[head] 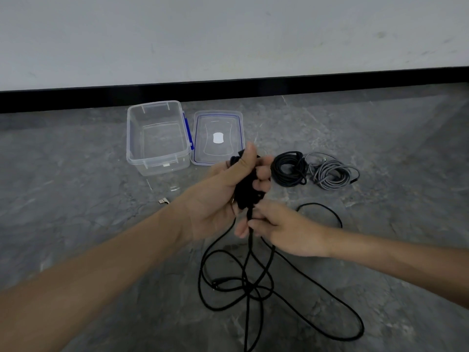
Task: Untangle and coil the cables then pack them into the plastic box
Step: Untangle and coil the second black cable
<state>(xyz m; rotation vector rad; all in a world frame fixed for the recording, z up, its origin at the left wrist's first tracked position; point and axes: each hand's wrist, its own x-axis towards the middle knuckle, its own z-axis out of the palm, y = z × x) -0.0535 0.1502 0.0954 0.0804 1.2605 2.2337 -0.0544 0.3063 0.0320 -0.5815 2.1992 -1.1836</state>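
1. Head view: I see the left hand [220, 196] with fingers and thumb curled round a wound bundle of the long black braided cable [247, 193], held above the grey stone floor [76, 174].
2. The right hand [286, 229] pinches that cable's strand just below the bundle. The rest trails down in loose crossing loops on the floor.
3. The clear rectangular plastic box [130, 138] stands open beyond the hands, and its blue-sealed clear lid [228, 120] lies just beside it.
4. Right of the lid I count 2 more on the floor, side by side: a black coiled cable [289, 170] and a grey coiled cable [332, 175].
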